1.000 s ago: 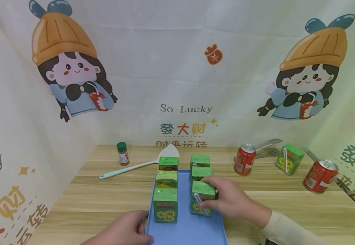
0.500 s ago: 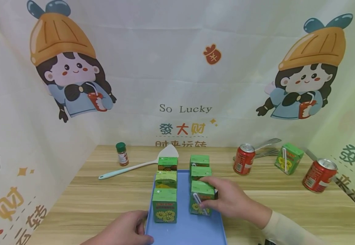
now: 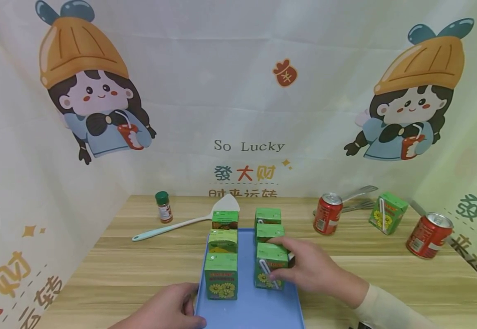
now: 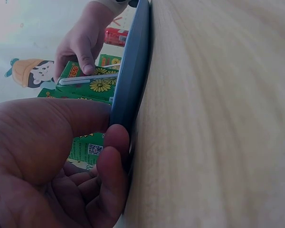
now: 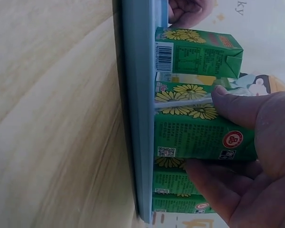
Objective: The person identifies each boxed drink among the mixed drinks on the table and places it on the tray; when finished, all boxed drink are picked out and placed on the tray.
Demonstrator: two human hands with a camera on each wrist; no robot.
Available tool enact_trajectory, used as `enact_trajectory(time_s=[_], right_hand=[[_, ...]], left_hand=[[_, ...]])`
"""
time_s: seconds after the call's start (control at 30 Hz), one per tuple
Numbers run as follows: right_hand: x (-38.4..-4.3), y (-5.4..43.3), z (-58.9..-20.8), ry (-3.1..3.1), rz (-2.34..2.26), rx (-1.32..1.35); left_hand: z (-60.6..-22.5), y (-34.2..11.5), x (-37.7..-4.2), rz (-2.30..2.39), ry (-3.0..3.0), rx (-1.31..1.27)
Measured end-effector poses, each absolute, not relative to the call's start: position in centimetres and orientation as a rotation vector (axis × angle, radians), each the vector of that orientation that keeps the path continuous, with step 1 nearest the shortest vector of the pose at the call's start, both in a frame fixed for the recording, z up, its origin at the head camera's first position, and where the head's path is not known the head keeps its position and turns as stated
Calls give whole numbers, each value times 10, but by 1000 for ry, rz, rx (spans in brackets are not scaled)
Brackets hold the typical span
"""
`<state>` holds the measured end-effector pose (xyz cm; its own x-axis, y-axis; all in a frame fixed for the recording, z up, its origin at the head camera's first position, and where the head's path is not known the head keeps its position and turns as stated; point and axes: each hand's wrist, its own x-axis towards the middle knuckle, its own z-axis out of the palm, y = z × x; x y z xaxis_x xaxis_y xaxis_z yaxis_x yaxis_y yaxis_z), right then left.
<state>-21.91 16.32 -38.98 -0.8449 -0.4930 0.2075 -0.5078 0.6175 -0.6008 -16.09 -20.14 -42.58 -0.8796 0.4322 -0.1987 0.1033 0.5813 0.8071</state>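
A blue tray [image 3: 255, 313] lies on the wooden table, bearing two rows of green drink cartons. My right hand [image 3: 314, 267] grips the nearest carton of the right row [image 3: 270, 269], thumb on its front by the white straw and fingers behind it. In the right wrist view that carton [image 5: 199, 137] stands on the tray. At the tray's left edge, my left hand [image 3: 168, 308] pinches the rim, as the left wrist view shows with the fingertips [image 4: 115, 137] at the tray's edge. Nearest in the left row stands another carton [image 3: 222, 278], with a lighter green carton [image 3: 223, 240] behind it.
A white spatula [image 3: 189, 221] with a pale blue handle lies behind the tray, near a green-capped spice jar [image 3: 164, 208]. To the right stand two red cans [image 3: 328, 214], another green carton [image 3: 388, 214] and metal utensils [image 3: 359, 194]. A printed curtain [image 3: 238, 91] closes the back.
Both hands keep their places on the tray and the carton. The head view has shifted very slightly; nothing else has visibly moved.
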Motion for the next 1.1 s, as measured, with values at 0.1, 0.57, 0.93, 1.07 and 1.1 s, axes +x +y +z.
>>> enact_trajectory(time_s=[0.1, 0.57, 0.93, 1.07, 1.1], right_hand=[[-217, 167, -387, -2812, 1089, 865], [-218, 202, -380, -2375, 1004, 1197], [-231, 246, -369, -2199, 778, 1020], [-241, 265, -367, -2155, 668, 911], [-242, 270, -366, -2152, 640, 881]], left_hand=[[-425, -201, -161, 1206, 2438, 429], [-424, -200, -160, 1205, 2422, 400], [-425, -200, -161, 1196, 2426, 389], [-424, -199, -161, 1195, 2426, 382], [-424, -199, -160, 1191, 2430, 382]])
